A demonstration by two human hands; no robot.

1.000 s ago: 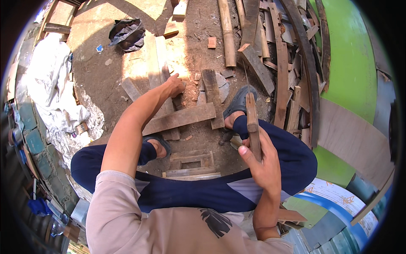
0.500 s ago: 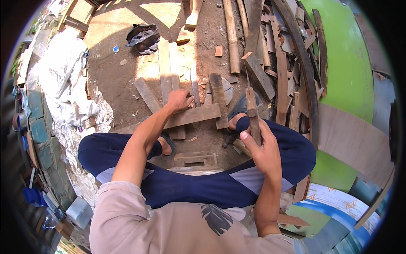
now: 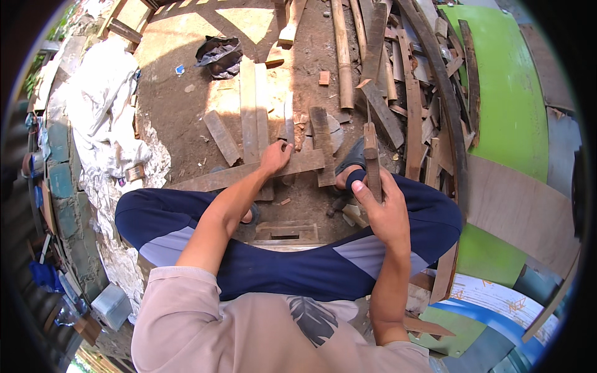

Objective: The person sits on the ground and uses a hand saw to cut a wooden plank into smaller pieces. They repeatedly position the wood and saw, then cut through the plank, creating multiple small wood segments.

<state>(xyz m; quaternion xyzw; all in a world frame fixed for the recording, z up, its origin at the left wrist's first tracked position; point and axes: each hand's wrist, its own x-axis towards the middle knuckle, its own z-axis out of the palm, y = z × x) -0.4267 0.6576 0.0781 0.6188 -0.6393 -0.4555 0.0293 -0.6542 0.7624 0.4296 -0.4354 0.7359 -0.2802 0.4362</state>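
My right hand [image 3: 388,214] is wrapped round the wooden handle of what looks like a hand saw [image 3: 372,152]. Its thin blade points away from me, seen edge-on, so no teeth show. A long wooden plank [image 3: 305,163] lies crosswise over other boards in front of my legs. My left hand [image 3: 275,158] is over this plank at its far side, fingers curled together and the tips bent inward. Whatever they pinch is hidden. Just beyond those fingers lies a narrow wood strip [image 3: 288,115]. A short dark board [image 3: 321,143] runs under the plank's right end.
Two long boards [image 3: 248,105] stretch away ahead, with a shorter board [image 3: 222,137] to their left. A dark plastic bag [image 3: 219,57] lies beyond. Bamboo poles [image 3: 342,62] and piled scrap wood [image 3: 413,105] are on the right. White cloth [image 3: 102,118] is at the left.
My left hand has slid to the right and slightly nearer along the plank. The saw stays in my right hand, almost unmoved. The view has shifted a little.
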